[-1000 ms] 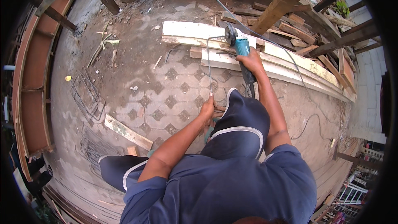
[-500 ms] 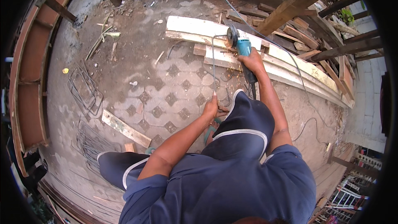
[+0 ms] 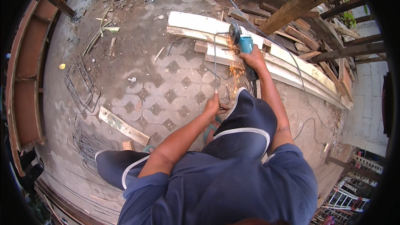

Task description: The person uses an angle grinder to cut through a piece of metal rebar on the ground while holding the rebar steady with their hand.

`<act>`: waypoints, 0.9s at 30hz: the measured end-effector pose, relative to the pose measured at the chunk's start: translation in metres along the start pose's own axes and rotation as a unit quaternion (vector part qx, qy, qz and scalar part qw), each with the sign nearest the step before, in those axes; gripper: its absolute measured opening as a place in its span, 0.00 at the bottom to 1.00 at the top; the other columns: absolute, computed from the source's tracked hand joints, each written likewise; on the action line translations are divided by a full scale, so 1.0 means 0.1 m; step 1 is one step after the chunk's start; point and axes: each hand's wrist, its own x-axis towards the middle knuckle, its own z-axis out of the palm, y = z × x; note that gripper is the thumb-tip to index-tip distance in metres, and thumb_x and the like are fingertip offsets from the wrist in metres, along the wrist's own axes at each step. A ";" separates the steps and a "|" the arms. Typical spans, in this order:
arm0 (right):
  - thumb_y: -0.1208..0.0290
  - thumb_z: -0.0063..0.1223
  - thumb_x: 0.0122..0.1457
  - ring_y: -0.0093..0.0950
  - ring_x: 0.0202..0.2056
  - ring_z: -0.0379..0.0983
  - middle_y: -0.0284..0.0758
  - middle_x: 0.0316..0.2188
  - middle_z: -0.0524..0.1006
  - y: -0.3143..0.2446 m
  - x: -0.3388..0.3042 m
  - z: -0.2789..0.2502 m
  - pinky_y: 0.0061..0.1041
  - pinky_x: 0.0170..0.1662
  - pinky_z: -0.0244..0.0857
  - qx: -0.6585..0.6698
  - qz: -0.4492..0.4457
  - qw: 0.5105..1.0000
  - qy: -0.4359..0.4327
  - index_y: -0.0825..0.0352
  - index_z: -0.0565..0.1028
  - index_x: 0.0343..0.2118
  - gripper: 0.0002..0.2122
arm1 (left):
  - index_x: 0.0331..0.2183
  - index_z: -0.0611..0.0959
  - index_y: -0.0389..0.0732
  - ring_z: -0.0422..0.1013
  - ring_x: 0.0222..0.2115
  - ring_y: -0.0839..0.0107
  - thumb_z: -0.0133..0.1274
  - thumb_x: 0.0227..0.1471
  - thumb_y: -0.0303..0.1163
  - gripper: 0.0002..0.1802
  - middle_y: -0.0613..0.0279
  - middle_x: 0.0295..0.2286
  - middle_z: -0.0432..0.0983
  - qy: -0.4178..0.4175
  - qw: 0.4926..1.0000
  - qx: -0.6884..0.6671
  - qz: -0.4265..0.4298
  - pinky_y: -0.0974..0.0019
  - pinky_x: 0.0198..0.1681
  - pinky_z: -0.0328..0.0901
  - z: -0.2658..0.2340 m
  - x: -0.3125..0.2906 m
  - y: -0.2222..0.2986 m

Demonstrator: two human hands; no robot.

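Observation:
In my right hand [image 3: 254, 59] is a teal and black angle grinder [image 3: 246, 45], gripped round its body. Its disc [image 3: 235, 32] meets the far bent end of a thin steel rod [image 3: 215, 60], and orange sparks [image 3: 233, 75] stream down toward my knee. My left hand [image 3: 213, 105] is closed on the near part of that rod, with some fingers stretched out to the right. The rod's far end lies over white-painted boards [image 3: 196, 21] stacked on the ground. Short bent rod pieces [image 3: 226, 96] lie on the paving between the boards and my left hand.
Bent steel frames [image 3: 83, 87] and a pile of them [image 3: 89, 139] lie at the left, beside a loose plank [image 3: 123, 126]. Scrap wood [image 3: 300, 37] and a slanting post [image 3: 306, 2] stand at the far right. The grinder's cord [image 3: 287, 52] crosses the boards.
The spark stream has grown longer and brighter, reaching down toward my knee. Both hands keep their grips, and the grinder has barely moved. The view has shifted slightly.

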 end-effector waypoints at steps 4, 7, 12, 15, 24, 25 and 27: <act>0.60 0.67 0.43 0.45 0.41 0.80 0.56 0.44 0.79 -0.06 -0.03 0.00 0.38 0.48 0.73 0.018 0.006 1.000 -0.006 0.78 0.68 0.55 0.37 | 0.49 0.68 0.32 0.80 0.28 0.53 0.32 0.67 0.64 0.39 0.44 0.27 0.80 0.010 1.000 0.002 -0.003 0.55 0.32 0.79 -0.02 0.00 0.01; 0.60 0.67 0.43 0.44 0.42 0.80 0.55 0.44 0.79 -0.10 -0.04 0.01 0.38 0.48 0.73 0.000 0.007 1.000 0.005 0.78 0.67 0.54 0.37 | 0.55 0.67 0.29 0.80 0.27 0.54 0.31 0.68 0.63 0.42 0.44 0.26 0.81 0.015 1.000 0.007 -0.008 0.57 0.31 0.79 -0.05 0.01 0.00; 0.59 0.66 0.43 0.46 0.44 0.80 0.57 0.45 0.79 -0.15 -0.10 0.00 0.37 0.51 0.72 0.004 0.009 1.000 -0.005 0.79 0.67 0.55 0.38 | 0.55 0.67 0.28 0.80 0.25 0.55 0.31 0.69 0.62 0.42 0.43 0.25 0.80 0.027 1.000 0.007 0.001 0.57 0.30 0.79 -0.06 0.04 -0.03; 0.58 0.66 0.44 0.48 0.45 0.80 0.58 0.46 0.79 -0.13 -0.10 0.02 0.37 0.52 0.71 -0.005 0.012 1.000 -0.007 0.79 0.66 0.55 0.38 | 0.54 0.68 0.27 0.79 0.23 0.55 0.31 0.69 0.62 0.42 0.43 0.24 0.80 0.021 1.000 0.011 0.014 0.56 0.29 0.79 -0.06 0.07 -0.06; 0.58 0.65 0.44 0.46 0.42 0.80 0.56 0.43 0.80 0.01 -0.03 0.10 0.37 0.48 0.72 -0.012 0.008 1.000 0.012 0.79 0.67 0.54 0.37 | 0.44 0.71 0.28 0.78 0.21 0.57 0.33 0.68 0.62 0.39 0.47 0.21 0.77 0.021 1.000 -0.002 0.012 0.56 0.26 0.78 0.03 0.05 -0.06; 0.59 0.65 0.43 0.44 0.40 0.80 0.54 0.41 0.80 -0.03 -0.03 0.11 0.37 0.46 0.73 -0.015 0.000 1.000 0.019 0.78 0.68 0.54 0.36 | 0.44 0.71 0.28 0.78 0.21 0.58 0.34 0.68 0.62 0.39 0.47 0.21 0.77 0.020 1.000 -0.004 0.010 0.56 0.26 0.78 0.01 0.07 -0.05; 0.59 0.65 0.43 0.44 0.40 0.81 0.54 0.41 0.80 -0.07 -0.06 0.11 0.37 0.45 0.73 -0.024 0.001 1.000 0.020 0.79 0.68 0.54 0.37 | 0.43 0.71 0.29 0.77 0.20 0.58 0.34 0.68 0.62 0.38 0.47 0.21 0.77 0.019 1.000 -0.010 0.008 0.57 0.26 0.78 -0.03 0.09 -0.06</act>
